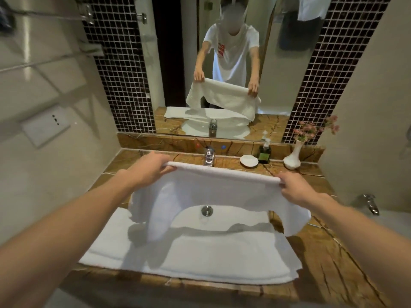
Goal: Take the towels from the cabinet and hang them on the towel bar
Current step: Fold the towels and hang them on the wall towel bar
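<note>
The fingers of the left hand (149, 168) and of the right hand (297, 188) were curled over the rolled top edge of a white towel (222, 192), pinching it at either end. The cloth hung slack below them over the sink (224, 218). It looked soft, light and limp: the span between the two grips sagged little, but the lower corners drooped unevenly, so holding near the top corners seemed the right way to keep it spread. A second towel (200, 256) lay folded flat on the worktop (331, 263), below and nearer than the fingers, across the sink's front rim.

Just beyond the fingers stood the tap (209, 155). Beyond the right fingers were a shell dish (249, 161), a soap bottle (264, 152) and a slim white vase (293, 157), which a swinging hem could likely tip. A wall closed in left of the left fingers. The open room appeared to lie upward and back toward the person. A metal rail (51, 14) ran high above the left fingers; whether it was the towel bar I could not tell.
</note>
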